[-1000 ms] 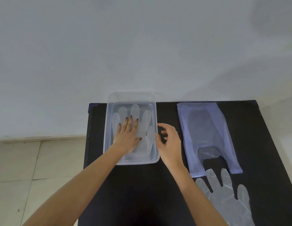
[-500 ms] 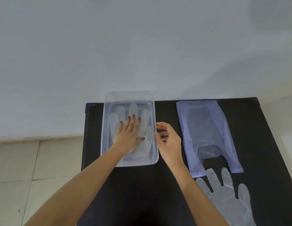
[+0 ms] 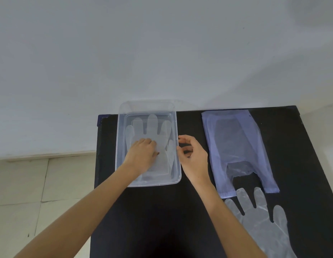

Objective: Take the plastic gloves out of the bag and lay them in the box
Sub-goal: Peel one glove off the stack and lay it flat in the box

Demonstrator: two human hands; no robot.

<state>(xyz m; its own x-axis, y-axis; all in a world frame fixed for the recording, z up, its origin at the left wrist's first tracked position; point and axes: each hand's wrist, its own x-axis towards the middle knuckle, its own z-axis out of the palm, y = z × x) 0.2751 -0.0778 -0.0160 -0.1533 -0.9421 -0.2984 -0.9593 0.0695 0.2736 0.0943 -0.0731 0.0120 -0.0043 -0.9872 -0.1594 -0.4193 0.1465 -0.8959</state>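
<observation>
The left hand (image 3: pixel 143 155), which lay flat with spread fingers a moment ago, has now curled into a loose fist on the glove (image 3: pixel 152 135) inside the clear box (image 3: pixel 177 172); probably the smoothing is finished. The right hand (image 3: pixel 192 157) stays half-open and empty, touching the box's right rim. The bag (image 3: pixel 236 142) lies flat on the black desk (image 3: pixel 162 220), seemingly empty. One more glove (image 3: pixel 260 220) waits near it, still outside.
</observation>
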